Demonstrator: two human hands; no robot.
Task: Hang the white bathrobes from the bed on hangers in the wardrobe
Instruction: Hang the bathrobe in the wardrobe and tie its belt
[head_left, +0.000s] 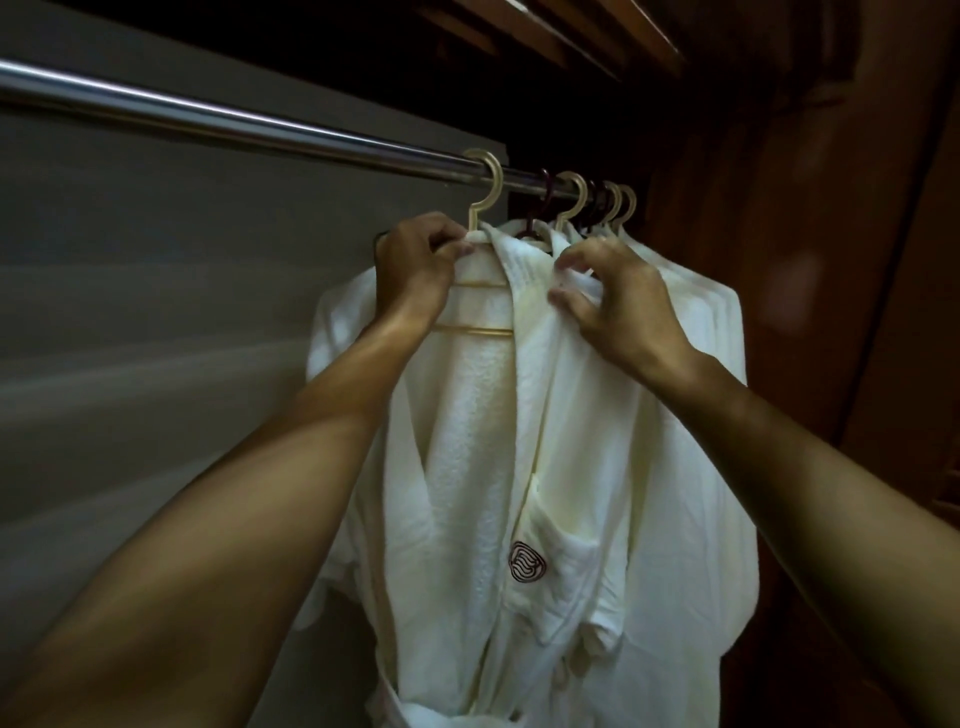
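Two pinching grips work the bathrobe collar (525, 280): left hand (415, 273) steadies it by the cream hanger (133, 179), right hand (618, 306) seemingly tugs it square.

Reaching up and forward with both arms, bare to above the elbow. Bringing the left forearm (249, 467) in from the lower left corner and the right forearm (805, 467) in from the lower right edge, converging upward. Showing the back of the left hand (415, 270), wrist slightly bent, fingers (457, 247) curled and pinching the bathrobe (478, 405) at the top of its collar. Gripping with the right hand (618, 301) a little lower and to the right, knuckles up, fingers hooked over a fold of the same collar, thumb pressed beneath it. Holding the two hands near each other without touching.
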